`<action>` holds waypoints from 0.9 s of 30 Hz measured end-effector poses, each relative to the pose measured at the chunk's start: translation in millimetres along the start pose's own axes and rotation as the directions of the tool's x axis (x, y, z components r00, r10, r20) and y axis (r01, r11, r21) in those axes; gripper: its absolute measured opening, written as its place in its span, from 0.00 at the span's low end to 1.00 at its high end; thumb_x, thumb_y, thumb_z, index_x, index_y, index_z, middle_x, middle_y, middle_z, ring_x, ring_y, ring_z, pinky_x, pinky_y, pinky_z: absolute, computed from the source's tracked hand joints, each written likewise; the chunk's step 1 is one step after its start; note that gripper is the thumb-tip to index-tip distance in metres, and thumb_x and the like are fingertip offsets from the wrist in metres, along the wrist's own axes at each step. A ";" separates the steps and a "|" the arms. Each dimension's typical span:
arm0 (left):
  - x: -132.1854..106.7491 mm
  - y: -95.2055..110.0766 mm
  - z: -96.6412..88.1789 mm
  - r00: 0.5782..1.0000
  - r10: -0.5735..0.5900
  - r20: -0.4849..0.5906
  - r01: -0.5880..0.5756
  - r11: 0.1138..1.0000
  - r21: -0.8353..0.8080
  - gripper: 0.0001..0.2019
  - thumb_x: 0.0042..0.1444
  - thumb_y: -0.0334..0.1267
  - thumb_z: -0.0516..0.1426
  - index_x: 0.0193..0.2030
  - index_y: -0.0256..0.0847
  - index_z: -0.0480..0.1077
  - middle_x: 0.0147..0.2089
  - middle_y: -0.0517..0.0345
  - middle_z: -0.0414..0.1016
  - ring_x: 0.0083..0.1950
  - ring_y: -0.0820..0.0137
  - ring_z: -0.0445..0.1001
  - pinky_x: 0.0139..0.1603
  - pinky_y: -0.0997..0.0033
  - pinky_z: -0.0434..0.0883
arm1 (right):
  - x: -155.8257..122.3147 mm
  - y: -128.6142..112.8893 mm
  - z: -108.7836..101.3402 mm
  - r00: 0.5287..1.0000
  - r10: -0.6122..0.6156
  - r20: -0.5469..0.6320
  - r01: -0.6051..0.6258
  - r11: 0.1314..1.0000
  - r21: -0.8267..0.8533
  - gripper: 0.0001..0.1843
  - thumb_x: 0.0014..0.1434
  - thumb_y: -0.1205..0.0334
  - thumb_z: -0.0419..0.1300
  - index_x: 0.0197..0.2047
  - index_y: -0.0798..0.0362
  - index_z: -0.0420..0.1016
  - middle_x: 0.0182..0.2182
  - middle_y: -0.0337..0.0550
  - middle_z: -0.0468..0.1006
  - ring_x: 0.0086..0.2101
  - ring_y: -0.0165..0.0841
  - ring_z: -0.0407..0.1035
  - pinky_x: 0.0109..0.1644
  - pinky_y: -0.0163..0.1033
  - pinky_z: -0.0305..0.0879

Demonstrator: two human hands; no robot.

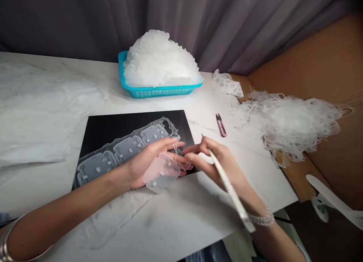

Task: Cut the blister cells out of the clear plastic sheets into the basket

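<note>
Left hand (149,163): is being held over the black board (133,127), with the fingers bent and grasping a clear moulded piece (161,174); the piece is being kept raised, apparently so that its thin edge can be reached.

Right hand (219,163): is being held just beside the left fingers, with the fingers clenched around a white-handled pick (229,188), as a pencil is held, so that its tip stays free above them.

Clear moulded piece: is being pinched between both hands, just under the left fingertips, and a thin strip is being lifted from it.

Work surface: a moulded clear sheet (127,148) is being shown against the dark board, beyond the left fingers, perhaps for contrast.

Side items: pink thread snips (221,125) are being kept beyond the right fingers, within reach, and a tangle of clear trimmings (289,124) is being piled further right. A blue plastic basket (159,92) is being filled with clear pieces, well beyond the fingers.
</note>
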State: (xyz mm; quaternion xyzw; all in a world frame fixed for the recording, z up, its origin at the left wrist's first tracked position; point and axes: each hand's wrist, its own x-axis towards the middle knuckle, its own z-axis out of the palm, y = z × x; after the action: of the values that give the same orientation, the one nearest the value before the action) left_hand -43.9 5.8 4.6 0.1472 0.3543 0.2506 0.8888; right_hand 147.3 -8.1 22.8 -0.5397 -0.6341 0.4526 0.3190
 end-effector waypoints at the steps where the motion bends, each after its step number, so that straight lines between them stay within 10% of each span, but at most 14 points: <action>1: 1.0 0.0 0.5 1.000 0.012 0.022 -0.011 1.000 -0.026 0.19 0.58 0.49 0.58 0.50 0.37 0.72 0.37 0.48 0.80 0.41 0.63 0.79 0.51 0.61 0.72 | 0.7 1.0 6.7 0.998 0.010 0.061 -0.013 0.999 0.052 0.24 0.57 0.53 0.66 0.26 0.50 0.52 0.34 0.42 0.82 0.28 0.30 0.74 0.30 0.35 0.71; 10: -3.0 1.1 -6.5 0.994 0.102 0.046 -0.110 0.970 0.219 0.09 0.56 0.40 0.62 0.41 0.39 0.78 0.42 0.52 0.80 0.47 0.64 0.78 0.55 0.65 0.70 | 6.5 2.9 23.3 0.996 0.086 0.007 -0.082 0.917 0.391 0.26 0.53 0.59 0.68 0.23 0.50 0.50 0.29 0.41 0.80 0.22 0.26 0.66 0.26 0.35 0.69; 17: -6.7 0.0 -6.9 0.949 0.313 -0.036 -0.217 0.733 0.644 0.09 0.56 0.42 0.60 0.34 0.40 0.79 0.36 0.54 0.81 0.41 0.63 0.78 0.45 0.66 0.73 | 8.8 1.3 20.4 0.988 0.130 -0.082 -0.097 0.942 0.322 0.27 0.52 0.58 0.69 0.22 0.50 0.50 0.28 0.41 0.80 0.27 0.29 0.70 0.32 0.35 0.68; 27: -4.5 -7.6 -4.9 0.915 0.397 -0.070 -0.259 0.711 0.654 0.10 0.58 0.42 0.60 0.37 0.40 0.82 0.37 0.55 0.83 0.44 0.62 0.79 0.47 0.68 0.73 | 7.2 6.0 26.1 0.994 0.089 -0.056 -0.059 0.913 0.405 0.26 0.53 0.61 0.68 0.25 0.50 0.50 0.28 0.38 0.77 0.25 0.26 0.63 0.28 0.33 0.60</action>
State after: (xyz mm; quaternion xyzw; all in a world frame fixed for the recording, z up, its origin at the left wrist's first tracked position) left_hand -47.5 -2.6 0.3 0.4713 0.4751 0.2850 0.6863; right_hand 124.8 -7.0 6.6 -0.5025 -0.4945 0.5649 0.4288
